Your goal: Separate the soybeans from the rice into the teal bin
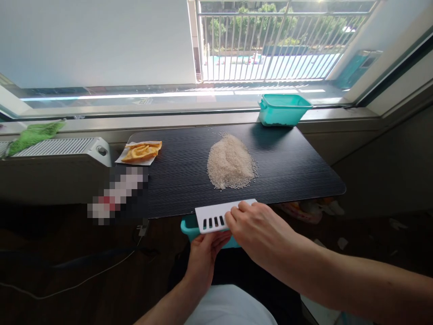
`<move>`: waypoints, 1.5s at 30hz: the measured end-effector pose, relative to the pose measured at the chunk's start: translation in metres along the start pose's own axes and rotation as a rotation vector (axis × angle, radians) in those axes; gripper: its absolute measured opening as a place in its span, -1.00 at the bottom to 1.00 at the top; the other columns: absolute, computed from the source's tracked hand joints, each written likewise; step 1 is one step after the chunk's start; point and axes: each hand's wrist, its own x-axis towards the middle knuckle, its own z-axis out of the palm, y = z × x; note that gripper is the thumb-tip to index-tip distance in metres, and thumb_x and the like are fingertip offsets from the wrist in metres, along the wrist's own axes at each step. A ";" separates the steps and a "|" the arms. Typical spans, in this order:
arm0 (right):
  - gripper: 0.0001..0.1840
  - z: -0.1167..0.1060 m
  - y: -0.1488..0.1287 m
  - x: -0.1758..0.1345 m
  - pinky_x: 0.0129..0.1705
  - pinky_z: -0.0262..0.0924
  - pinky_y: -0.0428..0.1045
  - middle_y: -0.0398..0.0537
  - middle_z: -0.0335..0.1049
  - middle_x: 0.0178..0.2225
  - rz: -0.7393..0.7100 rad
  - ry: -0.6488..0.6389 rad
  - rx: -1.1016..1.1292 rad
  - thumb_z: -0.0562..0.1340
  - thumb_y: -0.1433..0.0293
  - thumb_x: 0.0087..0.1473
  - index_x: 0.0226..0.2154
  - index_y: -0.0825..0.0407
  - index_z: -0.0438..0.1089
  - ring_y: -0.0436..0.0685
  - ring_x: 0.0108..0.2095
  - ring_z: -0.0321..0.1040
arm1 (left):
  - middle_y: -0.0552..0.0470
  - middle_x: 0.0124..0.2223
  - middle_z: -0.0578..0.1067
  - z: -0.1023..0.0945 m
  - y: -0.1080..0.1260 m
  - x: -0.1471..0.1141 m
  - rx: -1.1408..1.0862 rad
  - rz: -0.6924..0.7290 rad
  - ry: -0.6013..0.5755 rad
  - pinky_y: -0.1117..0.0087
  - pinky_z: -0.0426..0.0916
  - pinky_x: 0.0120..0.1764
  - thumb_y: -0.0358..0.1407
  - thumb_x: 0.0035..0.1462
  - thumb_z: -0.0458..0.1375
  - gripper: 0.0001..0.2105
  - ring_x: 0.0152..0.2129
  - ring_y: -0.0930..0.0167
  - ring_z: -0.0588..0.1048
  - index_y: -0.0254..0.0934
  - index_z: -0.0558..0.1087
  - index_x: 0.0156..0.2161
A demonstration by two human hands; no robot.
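A white plastic plate (213,213) with a row of dark slots is held tilted at the table's near edge. My right hand (259,225) is closed around its right part, fingers curled over the top. My left hand (208,253) is at the plate's lower edge, thumb and fingers close together there; part of its grip is hidden. Below the plate and behind my hands is a teal bin (190,225), mostly covered from view. Beyond the plate, a heap of white rice (230,162) lies on the dark table, with loose grains around it.
A second teal bin (284,110) stands at the table's far right, by the window sill. Yellow-orange strips (142,152) lie on white paper at the far left of the dark table (291,162). A radiator (64,146) with a green cloth (37,136) is on the left.
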 end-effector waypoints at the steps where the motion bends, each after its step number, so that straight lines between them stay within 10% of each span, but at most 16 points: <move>1: -0.88 -0.002 0.003 -0.007 -0.44 0.10 0.01 0.04 0.48 -0.37 0.003 -0.009 0.010 0.20 0.59 0.03 -0.35 0.12 0.42 0.17 -0.36 0.39 | -0.11 -0.37 0.63 0.002 -0.001 0.001 0.002 -0.008 -0.005 0.25 0.46 -0.14 -0.17 -0.27 0.47 -0.67 -0.34 0.22 0.60 -0.35 0.61 -0.38; 14: -0.71 -0.036 0.126 0.032 -0.47 -0.14 -0.02 0.06 0.52 -0.35 0.244 -0.111 -0.004 0.04 0.49 0.22 -0.26 0.08 0.48 0.10 -0.39 0.39 | -0.23 -0.32 0.63 0.027 -0.017 0.012 0.060 -0.128 -0.124 0.20 0.41 -0.04 -0.09 -0.12 0.41 -0.65 -0.28 0.19 0.60 -0.41 0.61 -0.40; 35: -0.76 -0.042 0.063 0.038 -0.45 -0.03 -0.05 0.10 0.55 -0.31 0.064 -0.204 0.048 0.11 0.58 0.11 -0.29 0.15 0.48 0.16 -0.24 0.45 | -0.19 -0.35 0.63 0.026 -0.019 0.011 0.047 -0.116 -0.117 0.22 0.41 -0.07 -0.11 -0.09 0.40 -0.70 -0.31 0.21 0.60 -0.38 0.61 -0.43; 45: -0.76 -0.039 0.101 0.000 -0.47 -0.14 -0.02 0.10 0.50 -0.39 0.266 -0.092 0.012 0.07 0.58 0.17 -0.32 0.12 0.45 0.10 -0.39 0.41 | -0.22 -0.34 0.63 0.029 -0.021 0.009 0.073 -0.109 -0.136 0.18 0.40 -0.04 -0.09 -0.10 0.39 -0.67 -0.28 0.16 0.60 -0.40 0.61 -0.42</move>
